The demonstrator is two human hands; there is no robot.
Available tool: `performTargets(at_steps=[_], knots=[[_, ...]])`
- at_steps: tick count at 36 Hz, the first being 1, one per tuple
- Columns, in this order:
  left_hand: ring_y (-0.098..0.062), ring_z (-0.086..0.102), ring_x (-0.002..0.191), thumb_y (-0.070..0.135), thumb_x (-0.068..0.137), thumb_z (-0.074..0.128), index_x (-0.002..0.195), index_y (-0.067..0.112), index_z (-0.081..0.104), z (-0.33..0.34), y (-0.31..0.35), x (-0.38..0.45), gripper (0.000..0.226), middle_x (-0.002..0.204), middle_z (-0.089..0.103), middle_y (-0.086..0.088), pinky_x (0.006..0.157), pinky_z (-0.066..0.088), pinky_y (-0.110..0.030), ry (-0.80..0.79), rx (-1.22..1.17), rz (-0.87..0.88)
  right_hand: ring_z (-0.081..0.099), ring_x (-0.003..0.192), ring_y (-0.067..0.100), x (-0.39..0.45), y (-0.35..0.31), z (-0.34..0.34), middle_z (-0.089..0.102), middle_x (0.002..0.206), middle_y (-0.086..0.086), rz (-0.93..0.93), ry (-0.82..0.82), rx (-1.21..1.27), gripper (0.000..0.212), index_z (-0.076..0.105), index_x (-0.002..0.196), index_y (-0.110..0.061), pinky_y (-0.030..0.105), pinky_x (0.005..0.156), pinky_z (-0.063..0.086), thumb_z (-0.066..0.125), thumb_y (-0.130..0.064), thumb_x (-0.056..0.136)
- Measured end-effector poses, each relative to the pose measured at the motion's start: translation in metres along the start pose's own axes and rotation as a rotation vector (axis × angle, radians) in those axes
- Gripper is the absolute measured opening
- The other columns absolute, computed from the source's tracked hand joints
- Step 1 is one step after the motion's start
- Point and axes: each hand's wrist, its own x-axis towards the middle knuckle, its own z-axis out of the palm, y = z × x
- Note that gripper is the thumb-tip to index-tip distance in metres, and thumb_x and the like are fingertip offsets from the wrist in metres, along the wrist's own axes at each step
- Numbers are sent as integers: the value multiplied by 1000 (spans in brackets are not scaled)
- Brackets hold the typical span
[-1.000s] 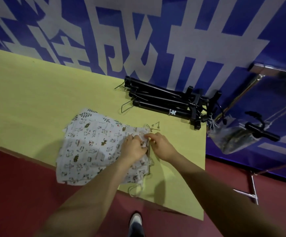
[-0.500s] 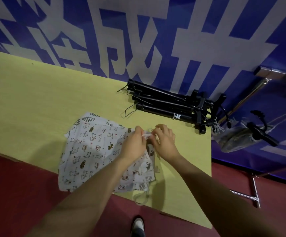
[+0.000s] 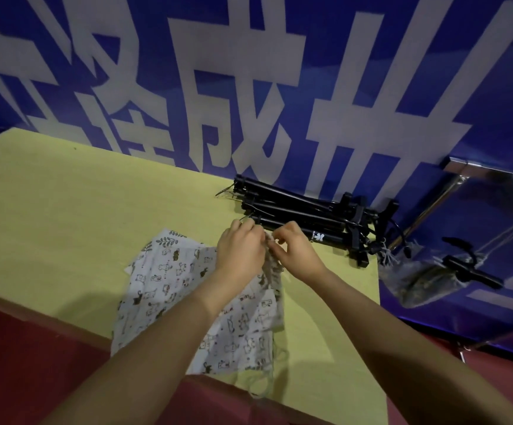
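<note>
A small white garment (image 3: 169, 286) printed with little animals lies on the yellow table (image 3: 65, 216), its lower edge hanging over the table's near side. My left hand (image 3: 241, 250) and my right hand (image 3: 296, 248) meet at the garment's upper right edge, both pinching the bunched cloth there and lifting it off the table. What lies between the fingertips is too small to make out. A thin pale hanger wire (image 3: 264, 384) shows below the garment's hem.
A pile of black clip hangers (image 3: 304, 213) lies at the table's far right corner, just behind my hands. Right of the table a metal clothes rail (image 3: 426, 207) carries a clear bag (image 3: 423, 280) on a black hanger. A blue banner wall stands behind; red floor below.
Both hands have moved up and away from me, drawing the garment's top edge up off the table toward the black hangers. The cloth under them is now bunched and raised.
</note>
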Motion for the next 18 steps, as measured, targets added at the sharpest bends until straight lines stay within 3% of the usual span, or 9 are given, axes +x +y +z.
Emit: performTargets(at_steps=[3,7,13,18], knots=[[-22,45,112,19,92,45,115,15,58,-9,0,3,26,119,53,-2,89,37,-31,-5,42,17,54,85,15,0,-5,1,52,95,0,76,27,105,15,55,100,-9,22,72,42,47,-21,99],[-25,41,120,20,95,42,123,13,51,-18,3,8,30,127,49,-5,94,35,-34,-73,188,34,49,61,9,1,-16,-2,52,70,-7,122,49,164,7,46,95,-14,14,51,36,42,-17,101],[-29,42,121,6,92,43,124,8,47,-22,7,11,33,128,48,-10,91,36,-35,-114,323,74,62,72,27,3,-17,-14,64,87,8,123,3,35,13,47,105,-16,48,60,53,39,-26,101],[-33,41,121,0,89,44,128,5,40,-21,8,7,39,132,41,-14,87,41,-37,-201,384,92,61,82,23,6,-10,-28,66,93,2,95,88,-187,19,49,109,-17,34,61,39,34,-27,102]])
